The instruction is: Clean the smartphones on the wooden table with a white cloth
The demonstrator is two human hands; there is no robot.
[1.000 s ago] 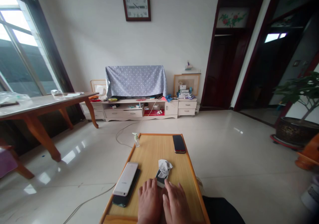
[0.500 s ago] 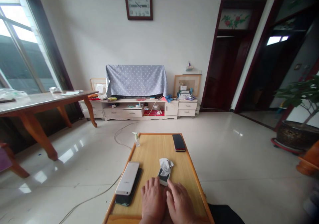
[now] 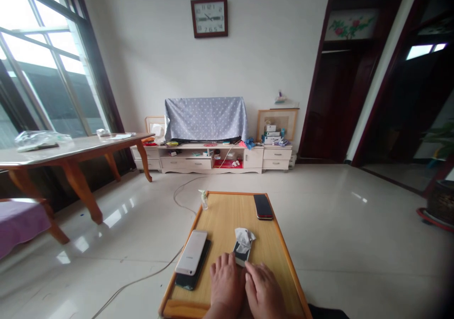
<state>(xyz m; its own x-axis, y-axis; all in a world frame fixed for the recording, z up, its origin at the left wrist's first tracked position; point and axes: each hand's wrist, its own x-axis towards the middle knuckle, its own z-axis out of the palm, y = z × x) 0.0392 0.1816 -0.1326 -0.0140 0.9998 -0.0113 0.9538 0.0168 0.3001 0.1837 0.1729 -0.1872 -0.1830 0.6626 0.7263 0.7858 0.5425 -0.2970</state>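
Wooden table (image 3: pixel 227 224): left hand (image 3: pixel 225 286), right hand (image 3: pixel 263 293) open, flat, just beside phone (image 3: pixel 240 254).

Pale blue cloth (image 3: pixel 205 119) with white polka dots, honey-yellow wooden table (image 3: pixel 227 219) with orange edging, crumpled white tissue (image 3: pixel 244 239), black phone (image 3: pixel 263 206) with red trim, purple cushion (image 3: pixel 21 222).

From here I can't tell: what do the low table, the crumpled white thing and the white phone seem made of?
The low table looks like wood or veneer: honey-coloured, satin sheen, darker orange edging. The crumpled white thing looks like tissue paper, from its soft matte folds. The white phone has a smooth, faintly glossy back, perhaps plastic or metal; the look leaves that open.
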